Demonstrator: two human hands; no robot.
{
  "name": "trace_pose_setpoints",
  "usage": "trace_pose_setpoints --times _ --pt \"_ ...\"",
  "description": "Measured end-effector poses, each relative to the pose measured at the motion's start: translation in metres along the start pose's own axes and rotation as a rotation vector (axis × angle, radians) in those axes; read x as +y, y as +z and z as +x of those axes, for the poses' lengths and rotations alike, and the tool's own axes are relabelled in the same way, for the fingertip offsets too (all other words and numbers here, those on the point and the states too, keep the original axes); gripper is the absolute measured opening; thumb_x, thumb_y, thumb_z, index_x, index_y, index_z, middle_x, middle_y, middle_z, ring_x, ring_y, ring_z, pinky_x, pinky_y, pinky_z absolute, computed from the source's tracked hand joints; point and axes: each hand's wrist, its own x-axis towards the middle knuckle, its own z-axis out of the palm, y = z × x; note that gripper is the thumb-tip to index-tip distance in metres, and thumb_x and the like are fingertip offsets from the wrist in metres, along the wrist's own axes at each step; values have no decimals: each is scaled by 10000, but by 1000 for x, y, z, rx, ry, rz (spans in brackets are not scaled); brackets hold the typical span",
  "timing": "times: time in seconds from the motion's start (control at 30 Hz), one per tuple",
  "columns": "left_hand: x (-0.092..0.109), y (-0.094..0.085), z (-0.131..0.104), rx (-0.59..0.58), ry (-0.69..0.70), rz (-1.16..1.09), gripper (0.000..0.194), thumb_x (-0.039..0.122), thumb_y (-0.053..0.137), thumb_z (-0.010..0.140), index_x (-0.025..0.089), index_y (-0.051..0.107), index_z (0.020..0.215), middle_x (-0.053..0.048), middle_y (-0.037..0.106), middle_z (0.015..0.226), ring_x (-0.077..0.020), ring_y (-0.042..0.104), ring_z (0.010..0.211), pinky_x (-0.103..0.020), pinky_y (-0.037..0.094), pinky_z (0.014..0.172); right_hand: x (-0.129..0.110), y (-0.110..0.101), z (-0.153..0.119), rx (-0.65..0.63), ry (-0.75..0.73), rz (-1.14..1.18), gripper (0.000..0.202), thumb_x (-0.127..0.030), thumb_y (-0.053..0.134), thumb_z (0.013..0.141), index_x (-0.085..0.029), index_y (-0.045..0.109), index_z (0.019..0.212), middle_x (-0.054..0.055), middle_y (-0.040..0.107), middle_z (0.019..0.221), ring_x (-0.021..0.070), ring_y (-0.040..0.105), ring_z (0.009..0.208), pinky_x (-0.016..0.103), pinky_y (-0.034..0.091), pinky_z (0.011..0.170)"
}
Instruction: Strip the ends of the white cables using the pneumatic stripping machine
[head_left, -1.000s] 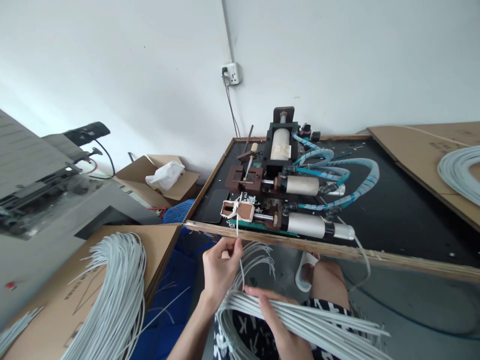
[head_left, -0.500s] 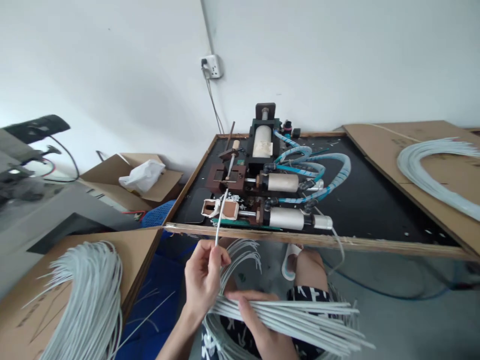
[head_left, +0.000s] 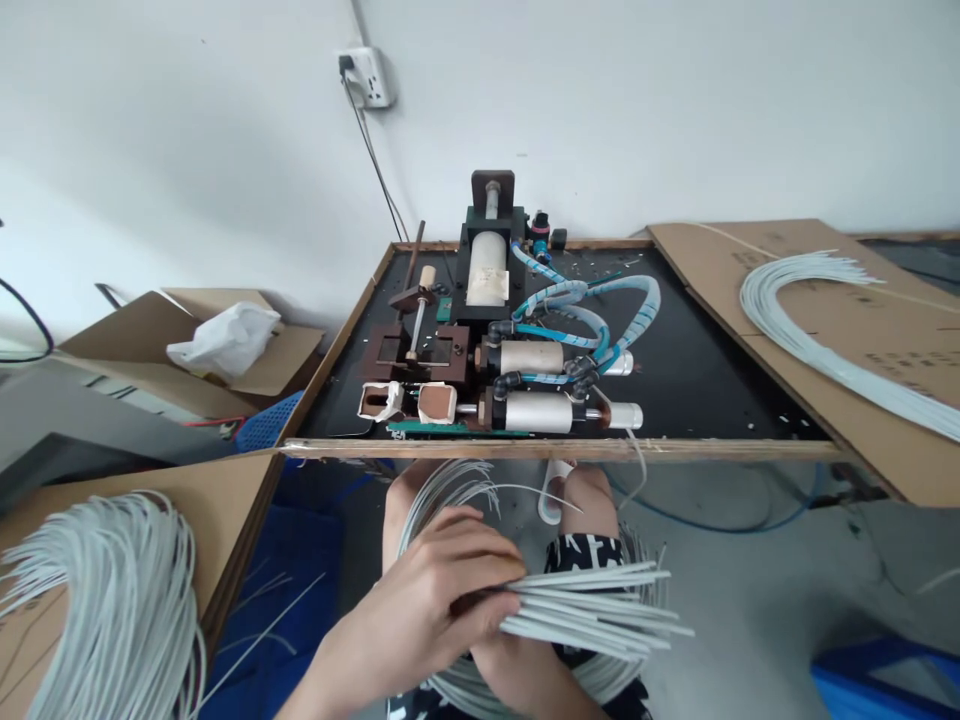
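A bundle of pale grey wires (head_left: 592,605) lies across my lap, its straight ends pointing right. Over the bundle, my left hand (head_left: 442,570) is closed, thumb and fingers pinching wires near where the straight ends begin. My right hand (head_left: 525,675) grips the same bundle from below; the left hand covers its fingers. The rest of the wires curve around in a coil over my legs. Beyond the hands, on the black-topped bench, stands a pneumatic machine (head_left: 487,270) with white cylinders. At its front, two taped jaw blocks (head_left: 437,403) stand apart with no wire between them.
More wire bundles lie on cardboard at the left (head_left: 124,600) and on a cardboard sheet (head_left: 720,260) at the right. A wooden edge (head_left: 555,450) borders the bench front. Behind left is an open carton (head_left: 135,330) with a white plastic bag (head_left: 229,338). Blue air hoses (head_left: 641,310) loop beside the cylinders.
My left hand has come down from the machine's front, where it held a single wire upright, to the bundle at my right hand. The view has shifted, so the machine sits further left.
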Motion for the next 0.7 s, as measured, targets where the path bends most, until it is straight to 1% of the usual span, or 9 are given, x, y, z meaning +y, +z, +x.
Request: trace_pose_setpoints --times 0.1,0.23,0.3,0.37,0.43,0.5,0.57,0.63,0.7 --pt "2 1 2 -1 6 -22 159 187 620 994 223 715 1117 -21 755 1071 -170 688 960 -395 422 1064 -3 2 2 -26 28 25 255 -316 579 1000 -328 636 1249 12 734 1089 234 718 988 322 646 854" --pt "-1 7 3 71 20 8 136 142 571 1011 190 691 1056 -18 755 1002 -156 676 883 -370 461 1010 -4 1 -1 -105 101 60 330 -317 561 1003 -273 592 1328 67 692 1233 248 679 1121 367 594 980" --pt "-3 10 1 152 0 44 140 128 545 1017 177 672 1051 -19 752 953 -153 665 832 -354 492 960 -5 0 -1 -110 146 58 319 -368 556 1008 -234 618 1291 88 699 1160 253 699 1042 370 608 928" --pt "-7 13 -3 227 -57 37 123 143 557 1012 181 671 1038 -16 742 897 -153 660 804 -305 526 841 -6 0 0 -68 203 39 310 -448 570 998 -209 687 1157 71 694 957 239 713 849 342 627 772" --pt "-11 14 -6 271 -136 -12 102 169 586 1001 196 682 1020 -9 734 857 -146 666 778 -253 521 716 -9 0 2 -44 225 59 329 -502 574 991 -216 734 1016 43 661 830 213 690 733 306 607 666" --pt "-15 14 -9 288 -179 -46 89 190 609 992 206 695 1007 -4 729 831 -137 670 749 -233 511 671 -12 0 5 -36 205 132 327 -502 560 1004 -240 755 986 33 676 824 199 684 732 281 593 652" --pt "-18 15 -9 292 -180 -39 84 201 620 987 208 702 1008 -8 726 831 -137 671 751 -232 509 670 -12 0 5 -12 177 187 288 -475 569 1008 -257 758 1002 25 689 822 195 672 732 277 589 658" --pt "-18 16 -8 297 -163 -11 89 200 614 990 208 701 1004 -9 718 822 -139 668 756 -233 506 665 -8 1 4 31 164 175 234 -447 607 992 -267 754 1018 21 685 807 202 656 726 294 585 666" --pt "-17 16 -5 313 -139 13 87 198 613 992 202 699 1002 -10 716 814 -139 665 748 -236 506 664 -3 2 1 41 149 155 191 -419 634 979 -272 749 1017 22 690 823 211 651 754 313 588 705"
